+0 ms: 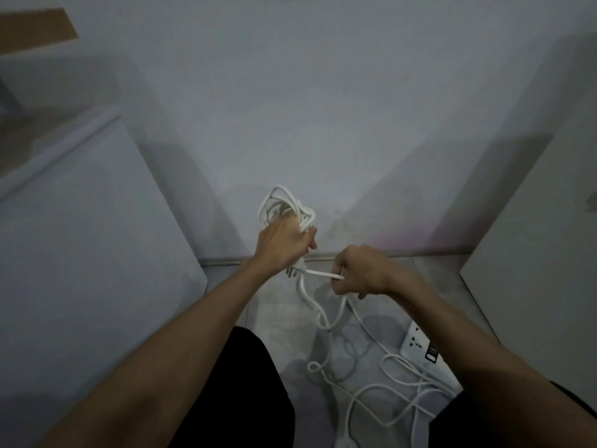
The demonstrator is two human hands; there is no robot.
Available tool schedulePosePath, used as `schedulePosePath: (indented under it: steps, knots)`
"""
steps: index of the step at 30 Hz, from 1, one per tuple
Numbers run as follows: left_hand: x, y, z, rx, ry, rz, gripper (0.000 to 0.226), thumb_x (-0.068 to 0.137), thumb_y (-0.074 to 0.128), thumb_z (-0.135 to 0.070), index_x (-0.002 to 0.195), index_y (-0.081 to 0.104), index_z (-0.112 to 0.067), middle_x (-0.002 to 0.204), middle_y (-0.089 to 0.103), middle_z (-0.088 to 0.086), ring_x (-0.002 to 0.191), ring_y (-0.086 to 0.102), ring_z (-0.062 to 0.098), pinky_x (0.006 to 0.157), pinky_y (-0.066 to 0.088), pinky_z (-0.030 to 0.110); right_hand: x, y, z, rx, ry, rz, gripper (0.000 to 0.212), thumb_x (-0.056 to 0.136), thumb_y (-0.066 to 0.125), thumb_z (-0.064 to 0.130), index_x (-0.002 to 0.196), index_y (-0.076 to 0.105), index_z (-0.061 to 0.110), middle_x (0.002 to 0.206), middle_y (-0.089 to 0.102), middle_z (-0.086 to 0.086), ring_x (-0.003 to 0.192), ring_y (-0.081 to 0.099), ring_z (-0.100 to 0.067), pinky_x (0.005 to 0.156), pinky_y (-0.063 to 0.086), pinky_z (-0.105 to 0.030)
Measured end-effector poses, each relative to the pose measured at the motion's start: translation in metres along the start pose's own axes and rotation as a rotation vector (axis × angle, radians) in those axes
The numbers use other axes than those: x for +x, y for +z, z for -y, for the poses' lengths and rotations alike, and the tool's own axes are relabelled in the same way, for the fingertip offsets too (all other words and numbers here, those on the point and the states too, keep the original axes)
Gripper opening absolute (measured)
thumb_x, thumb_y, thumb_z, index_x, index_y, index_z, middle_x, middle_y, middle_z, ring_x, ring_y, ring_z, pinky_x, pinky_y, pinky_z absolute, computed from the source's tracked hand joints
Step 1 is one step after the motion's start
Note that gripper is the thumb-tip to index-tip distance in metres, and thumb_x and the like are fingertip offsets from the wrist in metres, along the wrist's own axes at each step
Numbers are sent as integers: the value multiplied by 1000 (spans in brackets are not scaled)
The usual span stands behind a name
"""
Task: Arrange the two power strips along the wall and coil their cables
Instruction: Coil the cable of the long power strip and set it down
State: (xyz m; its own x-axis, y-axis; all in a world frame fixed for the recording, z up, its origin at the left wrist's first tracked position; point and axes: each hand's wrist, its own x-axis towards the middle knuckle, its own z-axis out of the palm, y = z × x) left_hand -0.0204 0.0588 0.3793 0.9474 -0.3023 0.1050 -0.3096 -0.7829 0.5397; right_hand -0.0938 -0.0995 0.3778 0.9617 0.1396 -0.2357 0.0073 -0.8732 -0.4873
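- Wall (323, 108) ahead is the landmark; floor (274, 305) meets it just behind both hands, white cabinet panels stand at its left and right.
- Loose cable (365, 392) sprawls in tangled loops on the floor, well back from the wall, near the person's knees.
- One power strip (420, 344) lies on the floor right of the tangle, away from the wall, partly hidden by the right forearm; second strip not visible.
- Coiled bundle (284, 205) held up in front of the wall, loops standing above the left hand (284, 244), fingers curled round it; plug (295, 268) pokes out below that hand.
- Right hand (358, 273) beside it, fingers pinching a short taut run of cable.
- Step, judged: winding slack onto the bundle. Best to keep loops even, feed the cable through the right fingers to shed twists, and hold the bundle firmly so it doesn't spring open.
- Risk: floor tangle may knot if pulled fast.
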Motion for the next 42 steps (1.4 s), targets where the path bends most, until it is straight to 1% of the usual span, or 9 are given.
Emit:
schedulePosePath:
  steps: [4,8,12,14,18,24,27,32,42]
  knots:
    - [1,-2,9,-41,-77,-162,39,80,47,-48,67,71,-21,81,72,3,84,68,25,77,55,40,1,14,-1,707,218,-29,9,78,65,-1,72,67,5,66,60,-13,49,59,-13,51,57,-24]
    - [4,-11,12,-144,-140,-304,35,85,50,-44,68,73,-24,74,72,-1,83,69,22,79,54,37,-1,26,11,1389,375,107,15,90,49,-6,82,60,0,69,56,-12,63,61,-18,56,59,-29]
    - [6,-13,12,-137,-129,-327,36,84,48,-46,70,74,-24,77,72,-2,83,68,21,77,55,39,2,18,12,1595,366,69,18,87,44,-7,75,52,5,55,45,-6,45,47,-12,39,47,-20]
    - [9,-15,17,-95,-90,-311,37,83,47,-47,69,74,-25,80,72,-1,81,69,20,76,56,40,4,8,8,1481,243,-84,17,85,49,-10,84,51,8,59,44,-6,40,40,-7,35,31,-17]
    - [15,-24,22,-2,24,-68,39,88,52,-44,64,74,-23,58,68,-9,62,65,4,72,56,32,-1,0,8,664,-109,-365,28,86,66,9,110,53,19,79,73,-3,58,60,-3,56,45,-19]
    - [0,-19,16,7,198,312,48,91,46,-56,74,67,-16,70,68,-1,69,63,13,67,43,24,3,-15,13,165,-272,-589,40,93,57,31,126,36,27,84,73,15,84,66,-15,73,48,-35]
    - [-14,-17,13,-70,292,437,46,92,51,-51,68,64,-13,63,68,-4,63,62,3,68,43,19,5,-19,12,208,-229,-619,43,86,64,38,116,35,28,85,72,16,91,66,-19,74,48,-38]
    - [-20,-31,26,-93,171,532,39,75,76,-44,55,65,-12,53,65,-1,54,60,9,63,47,21,12,-23,-3,155,-268,-570,49,66,80,47,96,48,26,67,66,9,66,62,-10,63,50,-35]
    - [-34,-80,26,-184,57,372,19,73,79,-12,64,66,-3,52,61,-1,47,55,6,50,42,14,15,-33,-32,412,-259,-540,20,76,78,33,64,69,19,47,56,9,47,46,3,52,36,-12]
